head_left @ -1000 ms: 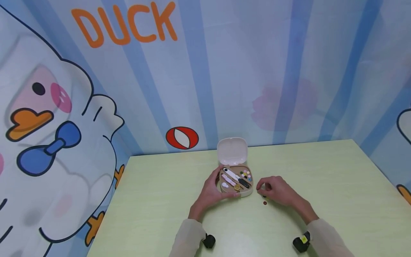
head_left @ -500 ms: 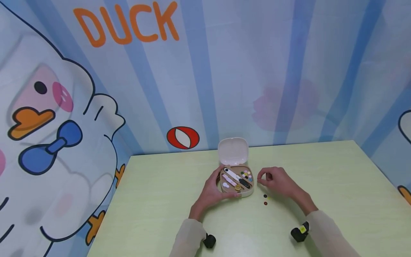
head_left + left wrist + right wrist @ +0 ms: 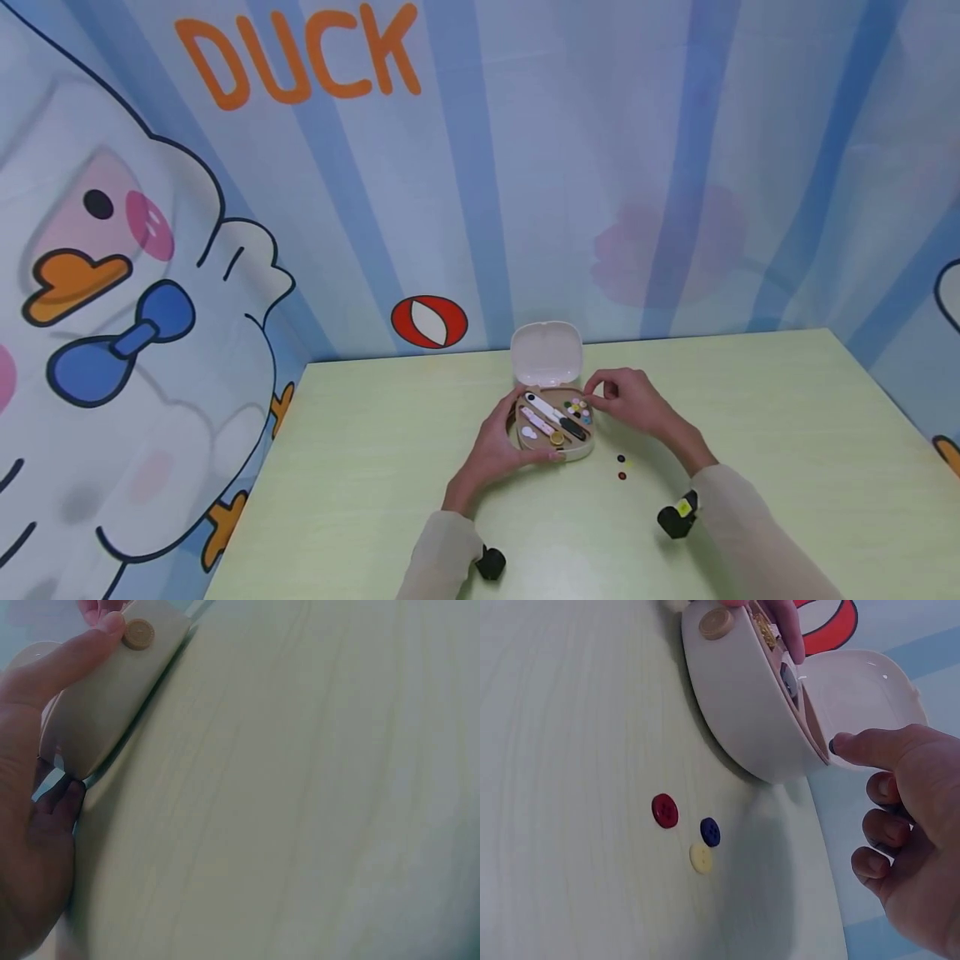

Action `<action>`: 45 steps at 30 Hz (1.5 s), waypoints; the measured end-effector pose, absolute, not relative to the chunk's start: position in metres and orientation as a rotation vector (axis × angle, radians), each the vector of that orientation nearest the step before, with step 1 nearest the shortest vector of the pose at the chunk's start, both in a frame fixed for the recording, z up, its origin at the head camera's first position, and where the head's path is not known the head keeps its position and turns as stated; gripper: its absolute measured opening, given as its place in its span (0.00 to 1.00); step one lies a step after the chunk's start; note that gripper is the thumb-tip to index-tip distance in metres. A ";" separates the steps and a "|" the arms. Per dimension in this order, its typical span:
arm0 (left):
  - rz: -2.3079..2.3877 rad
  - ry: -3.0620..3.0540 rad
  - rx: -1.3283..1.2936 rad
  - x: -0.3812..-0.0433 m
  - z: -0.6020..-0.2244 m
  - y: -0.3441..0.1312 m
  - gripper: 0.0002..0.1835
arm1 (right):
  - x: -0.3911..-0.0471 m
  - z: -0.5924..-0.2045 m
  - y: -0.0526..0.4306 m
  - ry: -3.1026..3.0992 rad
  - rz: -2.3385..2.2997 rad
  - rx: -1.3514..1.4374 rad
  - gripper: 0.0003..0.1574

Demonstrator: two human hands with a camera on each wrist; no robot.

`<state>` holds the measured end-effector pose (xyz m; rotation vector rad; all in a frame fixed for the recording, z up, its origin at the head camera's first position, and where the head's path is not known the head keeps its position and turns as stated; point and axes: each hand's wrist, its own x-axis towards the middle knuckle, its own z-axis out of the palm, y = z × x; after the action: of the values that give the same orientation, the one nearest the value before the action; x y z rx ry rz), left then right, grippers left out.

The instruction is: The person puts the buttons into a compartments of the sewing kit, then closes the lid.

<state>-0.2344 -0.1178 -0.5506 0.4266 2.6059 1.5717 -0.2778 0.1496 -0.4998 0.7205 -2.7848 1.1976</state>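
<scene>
A cream sewing box [image 3: 742,705] stands on the table with its lid [image 3: 547,354] raised. My left hand [image 3: 491,446] grips it from the left, thumb along the front near a round tan knob [image 3: 138,634]. At the right rim of the box, my right hand [image 3: 633,403] pinches a small dark button [image 3: 833,747] between thumb and finger, mostly covered by the thumb. Inside lie several coloured buttons [image 3: 577,408], a white-and-black tool [image 3: 555,414], a pink tool and a round gold piece [image 3: 557,437].
On the table right of the box lie a red button [image 3: 664,811], a dark blue button [image 3: 710,832] and a pale yellow button [image 3: 701,858]. Behind the table [image 3: 390,433] hangs a blue striped backdrop [image 3: 555,167] with a printed duck.
My right hand has risen from beside the loose buttons and moved away from me and left to the box's right rim, pinching a button. The left hand stays on the box.
</scene>
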 end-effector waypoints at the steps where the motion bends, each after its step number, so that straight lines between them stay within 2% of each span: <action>1: 1.568 2.608 0.426 -0.234 -0.551 -0.117 0.61 | -0.279 -0.500 0.149 -2.786 1.192 0.717 0.04; 16: 1.563 2.617 0.424 -0.234 -0.552 -0.115 0.62 | -0.282 -0.500 0.140 -2.865 1.061 0.626 0.03; 25: 1.565 2.614 0.423 -0.234 -0.552 -0.115 0.62 | -0.282 -0.499 0.141 -2.881 1.006 0.661 0.08; 32: 1.567 2.604 0.418 -0.234 -0.552 -0.115 0.61 | -0.273 -0.499 0.151 -2.814 1.047 0.676 0.15; 45: 1.572 2.603 0.410 -0.234 -0.551 -0.116 0.62 | -0.247 -0.508 0.183 -2.811 1.123 0.784 0.16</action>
<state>-0.2341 -0.1163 -0.5513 0.4100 2.6025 1.5717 -0.2465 0.1832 -0.5077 0.7838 -2.8112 1.1230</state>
